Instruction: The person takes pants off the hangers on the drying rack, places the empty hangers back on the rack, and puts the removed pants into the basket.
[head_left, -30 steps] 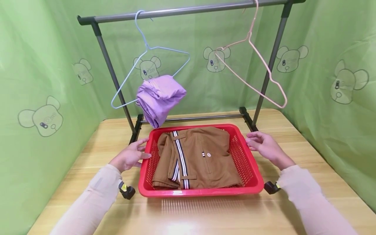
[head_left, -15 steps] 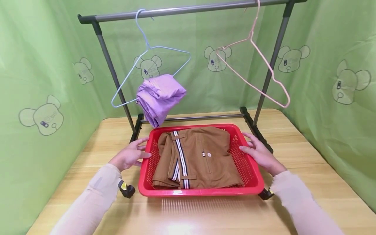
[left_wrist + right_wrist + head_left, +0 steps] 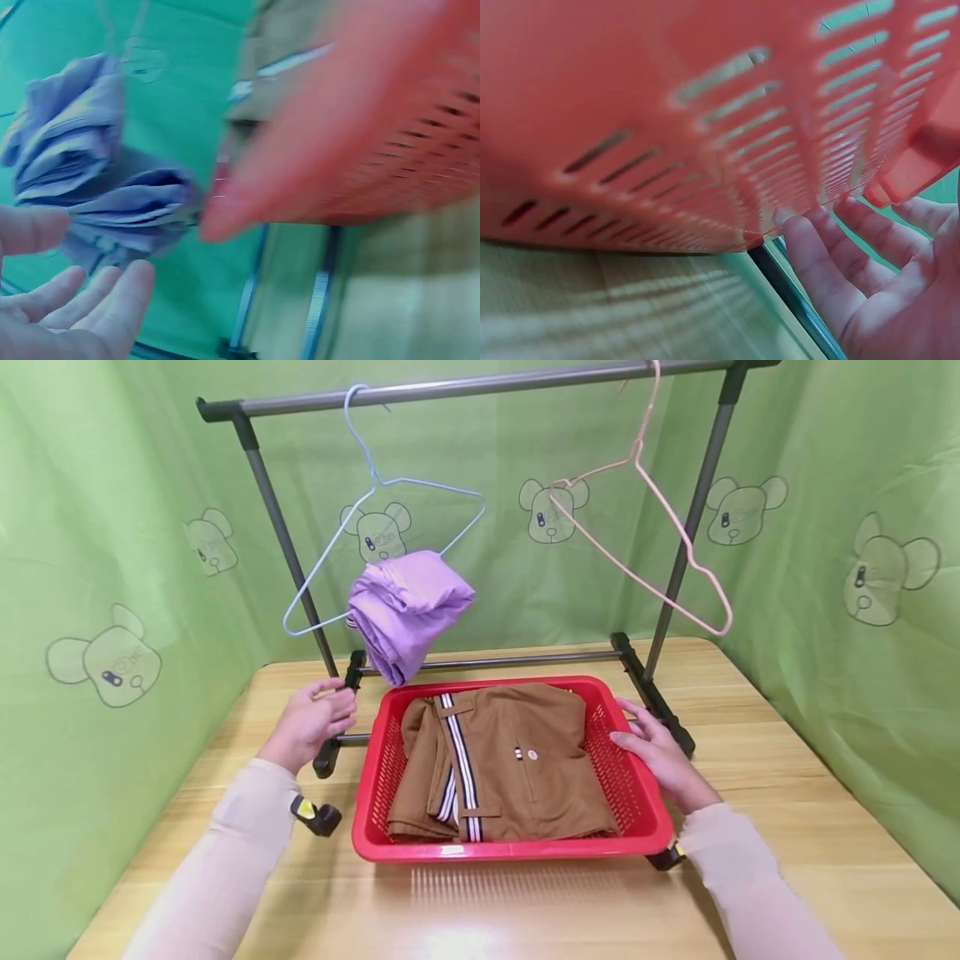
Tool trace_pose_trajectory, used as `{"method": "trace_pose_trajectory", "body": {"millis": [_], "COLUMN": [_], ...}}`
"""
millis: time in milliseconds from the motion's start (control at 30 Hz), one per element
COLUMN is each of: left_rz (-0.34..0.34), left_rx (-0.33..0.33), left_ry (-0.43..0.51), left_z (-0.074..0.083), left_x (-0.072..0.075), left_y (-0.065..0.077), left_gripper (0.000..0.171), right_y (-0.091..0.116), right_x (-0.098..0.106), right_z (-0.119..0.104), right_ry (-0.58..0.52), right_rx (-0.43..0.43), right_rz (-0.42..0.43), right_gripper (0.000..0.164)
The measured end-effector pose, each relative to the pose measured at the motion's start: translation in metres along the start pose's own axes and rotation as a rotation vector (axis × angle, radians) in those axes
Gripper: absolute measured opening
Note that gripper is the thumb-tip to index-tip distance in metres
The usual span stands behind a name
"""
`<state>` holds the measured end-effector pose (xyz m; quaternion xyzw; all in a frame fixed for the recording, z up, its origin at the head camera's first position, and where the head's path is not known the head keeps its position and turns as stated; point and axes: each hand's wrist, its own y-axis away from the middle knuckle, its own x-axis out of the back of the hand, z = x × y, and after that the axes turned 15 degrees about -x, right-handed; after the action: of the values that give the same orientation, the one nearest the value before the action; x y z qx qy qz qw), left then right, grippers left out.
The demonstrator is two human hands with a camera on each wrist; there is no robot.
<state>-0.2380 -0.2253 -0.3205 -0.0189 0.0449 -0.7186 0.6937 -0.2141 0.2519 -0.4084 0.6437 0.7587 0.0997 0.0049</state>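
**A:** ok so how'd the left hand [image 3: 311, 718] look?

**B:** just hanging in the air tbh. fingers [image 3: 124, 307] loose and a little bent, thumb [image 3: 30, 229] well apart from them.

**A:** and the right hand [image 3: 662, 764]?

**B:** that one had an actual grip going, thumb on one side, fingers pretty straight on the other.

**A:** arms?

**B:** left forearm [image 3: 225, 852] and right forearm [image 3: 746, 864] both slanted inward from the bottom edge, left hand a bit higher in the head view.

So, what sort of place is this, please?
Perhaps an indoor laundry corner: a rack with hangers, a basket of folded clothes and green curtains on three sides.
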Motion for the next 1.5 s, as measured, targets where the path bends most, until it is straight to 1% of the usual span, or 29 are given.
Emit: {"method": "trace_pose_trajectory", "body": {"millis": [100, 167, 267, 367, 433, 533, 667, 733, 800, 933, 1033, 1133, 1233, 1300, 1367, 1433, 1500], "left_rz": [0.060, 0.089, 0.130, 0.160, 0.172, 0.185, 0.217, 0.228, 0.232, 0.220, 0.212, 0.213, 0.219, 0.236, 0.275, 0.332, 0.392], "left_rx": [-0.048, -0.092, -0.143, -0.174, -0.196, -0.242, -0.290, -0.293, -0.282, -0.260, -0.247, -0.234, -0.234, -0.244, -0.255, -0.268, -0.282], "left_ry": [0.089, 0.130, 0.149, 0.131, 0.111, 0.062, -0.021, -0.053, -0.070, -0.049, -0.036, -0.052, -0.051, -0.054, -0.080, -0.111, -0.121], "left_z": [0.019, 0.030, 0.046, 0.060, 0.068, 0.079, 0.089, 0.093, 0.096, 0.100, 0.100, 0.099, 0.099, 0.100, 0.102, 0.105, 0.107], "left_x": [0.005, 0.006, 0.005, 0.004, 0.003, 0.002, 0.000, -0.003, -0.006, -0.011, -0.012, -0.013, -0.014, -0.017, -0.020, -0.024, -0.027], "left_y": [-0.005, -0.009, -0.014, -0.016, -0.017, -0.019, -0.022, -0.023, -0.023, -0.024, -0.024, -0.023, -0.022, -0.022, -0.021, -0.020, -0.020], "left_gripper": [0.061, 0.064, 0.064, 0.062, 0.064, 0.067, 0.058, 0.052, 0.046, 0.029, 0.019, 0.022, 0.032, 0.038, 0.042, 0.044, 0.045], "right_y": [0.001, 0.002, 0.003, 0.002, 0.002, 0.001, 0.000, 0.001, 0.002, 0.003, 0.003, 0.004, 0.005, 0.005, 0.005, 0.005, 0.005], "right_x": [0.000, 0.000, 0.000, -0.001, -0.002, -0.003, -0.003, -0.002, -0.002, -0.001, -0.001, -0.002, -0.002, -0.002, -0.002, -0.002, -0.002], "right_z": [0.001, 0.001, 0.000, -0.001, -0.001, -0.002, -0.003, -0.004, -0.004, -0.003, -0.003, -0.002, -0.002, -0.001, -0.001, -0.001, -0.001], "right_ry": [-0.022, -0.030, -0.026, -0.012, -0.008, -0.010, -0.015, -0.011, -0.005, 0.004, 0.004, -0.004, -0.012, -0.016, -0.016, -0.016, -0.016], "right_rx": [-0.002, -0.007, -0.012, -0.012, -0.012, -0.008, -0.007, -0.013, -0.019, -0.023, -0.021, -0.020, -0.018, -0.015, -0.014, -0.015, -0.016], "right_rz": [0.003, 0.002, 0.000, -0.005, -0.006, -0.005, -0.009, -0.012, -0.012, -0.012, -0.014, -0.020, -0.023, -0.022, -0.021, -0.019, -0.017], "right_gripper": [0.064, 0.064, 0.064, 0.064, 0.064, 0.064, 0.065, 0.065, 0.065, 0.065, 0.065, 0.065, 0.064, 0.064, 0.064, 0.065, 0.065]}}
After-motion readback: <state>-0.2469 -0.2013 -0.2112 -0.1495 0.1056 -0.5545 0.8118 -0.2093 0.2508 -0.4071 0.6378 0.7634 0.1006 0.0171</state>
